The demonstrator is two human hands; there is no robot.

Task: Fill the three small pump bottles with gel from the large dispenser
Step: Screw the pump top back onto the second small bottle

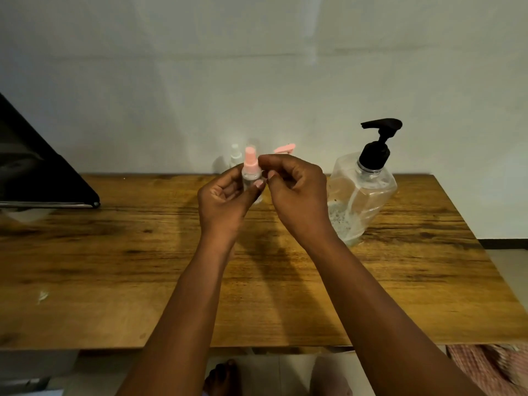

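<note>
Pink-capped small bottle (251, 174) sits upright above the wooden table (114, 267), gripped in the left hand's (225, 200) curled fingers. Right hand (294, 185) beside it, fingers curled; whether it holds anything is unclear. Large dispenser (363, 190) stands right, no label legible.

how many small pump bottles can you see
3. One with a pink top is held in the left hand; a white-topped one stands behind it by the wall; a pink pump shows above the right hand, its bottle hidden.

3 small bottles (251, 174), 1 dispenser (361, 192)
</note>
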